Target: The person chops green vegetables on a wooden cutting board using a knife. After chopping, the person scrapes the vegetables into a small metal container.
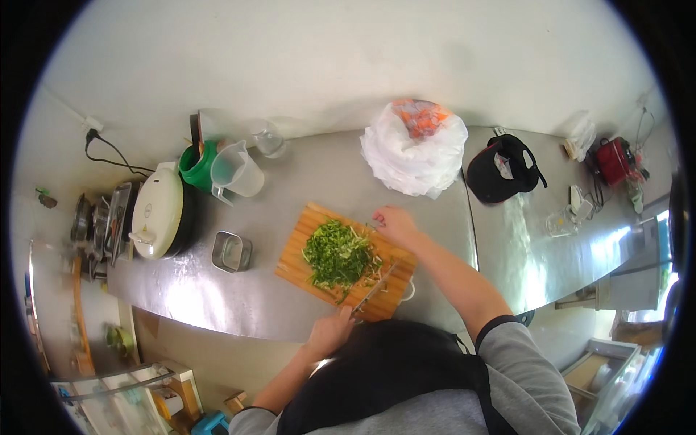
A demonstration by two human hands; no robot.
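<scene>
A wooden cutting board [299, 239] lies at an angle on the stainless steel counter [326, 168]. Chopped leafy greens [338, 254] are heaped on its middle, with loose pale bits of stem towards the right. My left hand [331, 331] grips the handle of a knife [375, 289] at the board's near edge, and the blade points up and to the right across the board. Over the board's far right edge is my right hand [392, 222], its fingers curled near a small green scrap; whether it pinches the scrap is too small to tell.
A square metal container [231, 251] stands left of the board. Farther left are a white round electric appliance [159, 215], a green container [198, 168] and a plastic measuring jug [239, 169]. White plastic bags [416, 157] stand behind; a black cap [503, 169] lies to the right.
</scene>
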